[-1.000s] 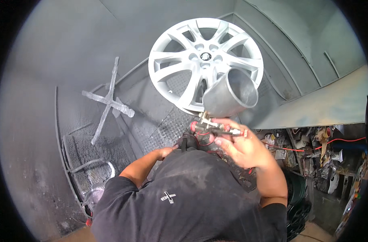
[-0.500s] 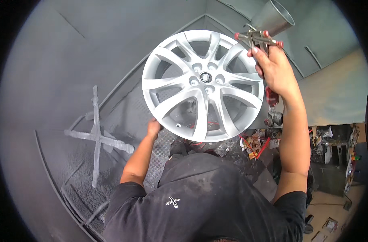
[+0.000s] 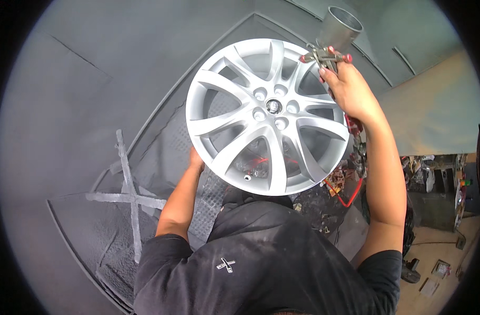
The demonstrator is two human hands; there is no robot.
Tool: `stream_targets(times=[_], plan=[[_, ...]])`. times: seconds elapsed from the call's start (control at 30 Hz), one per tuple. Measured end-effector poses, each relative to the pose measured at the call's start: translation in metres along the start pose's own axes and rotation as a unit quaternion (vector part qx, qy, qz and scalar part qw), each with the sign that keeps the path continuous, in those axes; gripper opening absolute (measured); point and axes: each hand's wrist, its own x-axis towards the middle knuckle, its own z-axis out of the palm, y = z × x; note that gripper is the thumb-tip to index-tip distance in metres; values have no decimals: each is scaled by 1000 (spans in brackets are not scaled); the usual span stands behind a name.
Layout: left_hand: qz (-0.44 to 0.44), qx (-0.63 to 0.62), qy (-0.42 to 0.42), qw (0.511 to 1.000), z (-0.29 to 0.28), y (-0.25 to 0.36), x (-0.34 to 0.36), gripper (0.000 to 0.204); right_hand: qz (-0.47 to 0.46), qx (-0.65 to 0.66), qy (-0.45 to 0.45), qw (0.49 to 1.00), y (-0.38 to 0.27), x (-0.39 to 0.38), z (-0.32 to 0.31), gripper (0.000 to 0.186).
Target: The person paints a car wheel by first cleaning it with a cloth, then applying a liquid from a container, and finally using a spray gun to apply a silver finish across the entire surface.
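A silver alloy car wheel (image 3: 276,155) with several split spokes and a dark centre cap (image 3: 273,106) is held up in front of me, face toward me. My left hand (image 3: 196,159) reaches behind its lower left rim; the fingers are hidden there. At the wheel's upper right, my right hand (image 3: 350,92) is wrapped round the handle of a spray gun (image 3: 324,56) with red knobs. A metal paint cup (image 3: 341,29) sits on the gun. The gun's front end overlaps the rim in view; whether they touch is unclear. A red hose (image 3: 350,202) hangs below.
Grey-coated walls (image 3: 93,89) surround the left and far sides. At lower left stands a grey cross-shaped frame (image 3: 134,199). Crumpled litter (image 3: 342,176) lies on the floor beyond the wheel, and a cluttered shelf (image 3: 434,184) is at the right.
My right hand and the spray gun have moved left, closer over the rim. The wheel sits slightly lower in view and my left hand reaches further behind it. The whole view has turned a little.
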Motion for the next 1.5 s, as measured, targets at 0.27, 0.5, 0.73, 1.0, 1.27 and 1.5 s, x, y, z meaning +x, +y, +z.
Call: stream_targets(times=[0.27, 0.5, 0.73, 1.0, 1.27, 1.5], plan=[[-32, 19, 60, 998, 26, -2, -58, 36, 3, 90, -31, 995, -19, -5, 8, 28], [-141, 21, 9, 990, 59, 0, -114, 37, -87, 20, -29, 996, -20, 20, 21, 25], [-242, -55, -17, 969, 88, -4, -142, 34, -99, 9, -8, 995, -8, 41, 32, 27], [-237, 27, -3, 971, 57, -2, -113, 34, -154, 136, -136, 969, -41, 34, 23, 26], [-152, -4, 28, 988, 47, 20, -58, 38, -124, 65, -52, 989, -24, 65, 31, 28], [-187, 1, 22, 982, 59, 26, -80, 36, -74, 13, 14, 997, 15, 82, 36, 27]])
